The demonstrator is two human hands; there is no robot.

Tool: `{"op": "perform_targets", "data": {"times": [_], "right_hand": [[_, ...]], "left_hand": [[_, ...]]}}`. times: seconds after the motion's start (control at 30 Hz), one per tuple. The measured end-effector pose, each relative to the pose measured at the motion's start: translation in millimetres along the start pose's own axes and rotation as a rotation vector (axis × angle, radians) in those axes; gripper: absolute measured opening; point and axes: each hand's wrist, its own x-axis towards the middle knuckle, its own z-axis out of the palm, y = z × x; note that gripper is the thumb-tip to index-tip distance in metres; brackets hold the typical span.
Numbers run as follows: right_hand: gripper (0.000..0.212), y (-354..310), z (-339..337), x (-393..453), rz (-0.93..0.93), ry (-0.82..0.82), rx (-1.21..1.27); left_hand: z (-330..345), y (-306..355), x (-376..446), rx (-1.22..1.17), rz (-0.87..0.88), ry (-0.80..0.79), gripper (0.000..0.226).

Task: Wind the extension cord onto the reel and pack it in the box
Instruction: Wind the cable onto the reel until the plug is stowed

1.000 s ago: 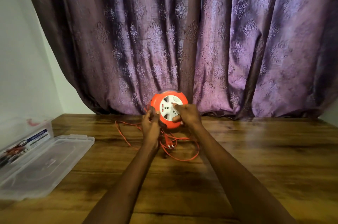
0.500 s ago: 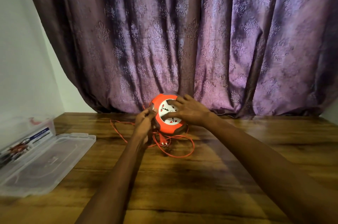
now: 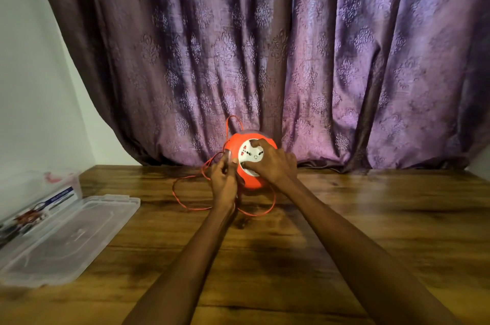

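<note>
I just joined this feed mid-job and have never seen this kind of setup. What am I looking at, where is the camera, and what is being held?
There is no machine here: a person works with two bare hands. The single picture comes from a wide-angle camera worn on the person's head, looking forward and down, so both forearms reach in from the bottom edge.

The right hand lies over the white socket face of the orange reel, with its fingers curled onto that face. The left hand holds the reel's left edge, where the thin orange cord meets it; the exact pinch is too blurred to tell. Much of the cord lies in loose loops on the wooden table, so the winding is unfinished.

At the far left, a clear plastic box stands open with its lid flat on the table. A purple curtain hangs behind.
</note>
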Motion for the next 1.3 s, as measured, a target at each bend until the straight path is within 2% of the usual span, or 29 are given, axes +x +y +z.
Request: {"op": "perform_targets", "data": {"times": [0.1,0.2,0.33,0.4,0.5,0.63,0.77,0.9,1.1,1.3], "right_hand": [[0.066,2,5,-3,0.032,-0.026,0.054],[0.065,11,9,-1,0.027,-0.012,0.080],[0.063,24,2,5,-0.017,-0.005,0.090],[0.061,32,-5,8,-0.058,0.005,0.071],[0.056,45,-17,10,-0.099,0.021,0.010],[0.056,56,-28,8,-0.112,0.081,-0.035],[0.056,67,-34,6,-0.099,0.077,-0.038],[0.058,73,-37,6,-0.087,0.089,-0.097],[0.060,84,-38,8,-0.043,0.136,-0.180],[0.060,89,-27,5,-0.042,0.133,-0.194]], "left_hand": [[-5,0,1,0.043,-0.023,-0.031,0.038],[-8,9,1,-0.023,-0.112,-0.120,0.016],[-22,16,10,-0.055,-0.130,-0.129,0.027],[-27,16,16,0.069,-0.017,-0.059,0.027],[-34,19,21,0.374,0.213,-0.003,0.013],[-35,11,28,0.495,0.251,-0.272,0.020],[-30,-5,29,0.702,0.289,-0.369,0.030],[-23,-8,31,0.603,0.180,-0.472,0.026],[-27,6,26,0.569,0.205,-0.337,0.021],[-29,14,24,0.512,0.003,-0.097,0.024]]}}
